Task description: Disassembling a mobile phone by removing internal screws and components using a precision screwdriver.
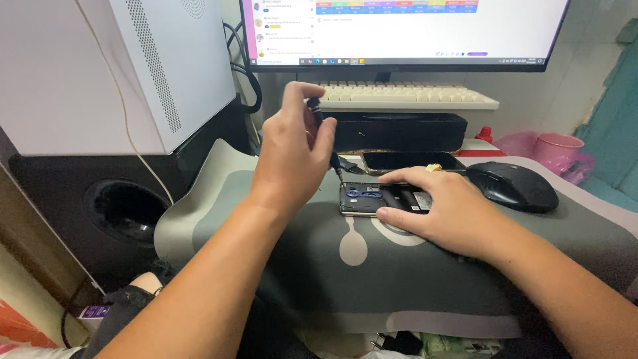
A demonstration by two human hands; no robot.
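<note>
Evidently the opened phone (pixel 382 199) lay back-side up near the middle of the grey desk mat (pixel 332 279), its cover off so that a blue flex loop and dark inner parts showed. The left hand (pixel 292 156) was closed around a slim black screwdriver (pixel 325 136), gripped between thumb and curled fingers and tilted so the tip came down at the phone's far left corner, apparently right at a screw there; whether the tip actually touched cannot be told. The right hand (pixel 435 206) lay flat and spread over the right part of the phone, fingers pressing along both long edges, seemingly to keep the body from sliding under the tool; a yellow ring (pixel 433 168) sat on one finger. Just beyond the phone a second dark phone-like slab (pixel 412 161) rested face up, set aside out of the working spot. A black mouse (pixel 513 186) sat on the right of the mat, near the right hand. Farther back a pale keyboard (pixel 405 95) stood on a raised black stand (pixel 399 129) below the lit monitor (pixel 405 33). On the left rose a white computer case (pixel 100 73) over a black speaker (pixel 126 206), and a pink cup (pixel 557 149) stood at the far right
</note>
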